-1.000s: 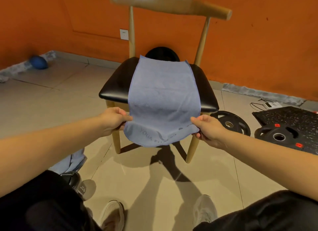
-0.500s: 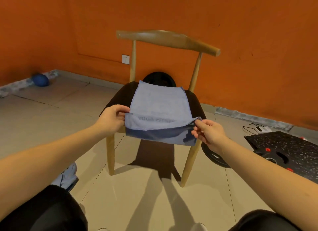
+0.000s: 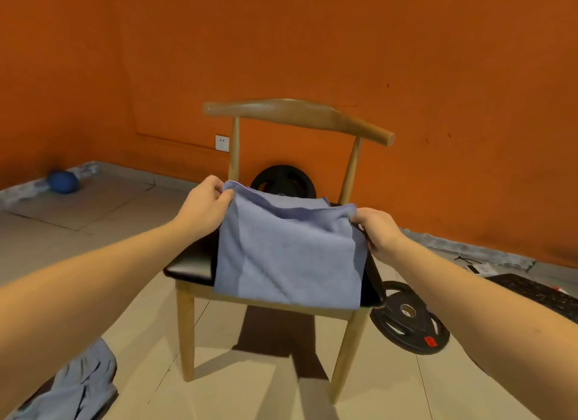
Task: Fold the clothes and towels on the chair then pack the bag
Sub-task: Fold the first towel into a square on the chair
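Towel [image 3: 287, 257], blue, lies doubled over on the black seat of a wooden chair [image 3: 297, 112], fold at the seat's front edge, top layer raised at the back. Left hand [image 3: 203, 206] pinches the far-left corner, right hand [image 3: 380, 231] pinches the far-right corner, both arms stretched fwd, backs of hands up. Cloth looks thin, light & limp: prob. sags btwn grips, so best held at corners, pulled taut, edges matched before laying flat

The chair backrest [image 3: 297, 111] and an upright weight plate [image 3: 283, 180] close off the far side; the floor [image 3: 93, 222] lies open left.
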Motion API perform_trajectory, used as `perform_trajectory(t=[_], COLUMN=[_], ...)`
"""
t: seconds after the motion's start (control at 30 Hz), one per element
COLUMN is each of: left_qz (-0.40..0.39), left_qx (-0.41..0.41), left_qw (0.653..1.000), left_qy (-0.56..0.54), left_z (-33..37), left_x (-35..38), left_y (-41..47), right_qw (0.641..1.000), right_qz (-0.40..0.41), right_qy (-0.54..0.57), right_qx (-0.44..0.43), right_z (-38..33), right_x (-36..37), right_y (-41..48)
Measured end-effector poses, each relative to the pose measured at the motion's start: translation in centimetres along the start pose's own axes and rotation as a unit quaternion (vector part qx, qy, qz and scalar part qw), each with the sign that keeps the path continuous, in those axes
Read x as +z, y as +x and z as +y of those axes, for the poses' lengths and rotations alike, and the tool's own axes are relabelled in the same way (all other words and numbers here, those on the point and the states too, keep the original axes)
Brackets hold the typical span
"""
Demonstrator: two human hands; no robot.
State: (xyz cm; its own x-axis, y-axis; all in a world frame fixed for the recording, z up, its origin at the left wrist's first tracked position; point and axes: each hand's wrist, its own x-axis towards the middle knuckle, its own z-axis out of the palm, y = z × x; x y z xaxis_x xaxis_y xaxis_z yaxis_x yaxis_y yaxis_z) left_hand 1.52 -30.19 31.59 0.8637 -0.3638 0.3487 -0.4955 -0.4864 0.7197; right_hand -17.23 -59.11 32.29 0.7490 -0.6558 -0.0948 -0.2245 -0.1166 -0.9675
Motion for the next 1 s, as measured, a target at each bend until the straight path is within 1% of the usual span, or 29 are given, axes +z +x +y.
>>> perform_trajectory(t=[0.13,0.33,0.47,0.57,0.67,0.8,0.87,0.93,1.0], left_qz=[0.010,0.031,0.032,0.024,-0.015,-0.110,-0.159,-0.178,-0.178], left_qx=[-0.020,-0.030,-0.043,-0.052,-0.063,-0.067,-0.063,-0.059,-0.052], left_qw=[1.000,0.999,0.999,0.998,0.997,0.988,0.979,0.975,0.976], left_qy=[-0.011,-0.011,0.007,0.022,0.049,0.083,0.108,0.120,0.116], left_z=[0.1,-1.6,-4.3,-6.8,-9.0,-10.4,-10.5,-10.7,-10.6], left_x=[1.2,5.1,8.5,11.1,13.4,15.7,16.1,16.1,15.8], left_y=[5.9,14.4,19.2,22.0,23.5,24.2,24.5,24.9,25.0], right_qw=[0.998,0.996,0.993,0.983,0.973,0.957,0.950,0.943,0.941], right_qz=[-0.009,0.051,0.080,0.079,0.053,-0.006,-0.013,-0.015,-0.011], right_qy=[-0.057,-0.068,-0.078,-0.157,-0.222,-0.291,-0.313,-0.332,-0.338], right_qx=[-0.026,-0.033,-0.029,-0.044,-0.046,0.003,0.009,0.001,-0.011], right_z=[-2.6,-4.3,-3.0,-1.1,1.2,3.3,3.5,3.4,3.3], right_x=[0.9,2.9,4.3,5.0,5.9,6.7,6.8,7.2,7.6], right_y=[4.1,13.8,20.7,25.3,28.7,30.9,31.4,31.7,31.9])
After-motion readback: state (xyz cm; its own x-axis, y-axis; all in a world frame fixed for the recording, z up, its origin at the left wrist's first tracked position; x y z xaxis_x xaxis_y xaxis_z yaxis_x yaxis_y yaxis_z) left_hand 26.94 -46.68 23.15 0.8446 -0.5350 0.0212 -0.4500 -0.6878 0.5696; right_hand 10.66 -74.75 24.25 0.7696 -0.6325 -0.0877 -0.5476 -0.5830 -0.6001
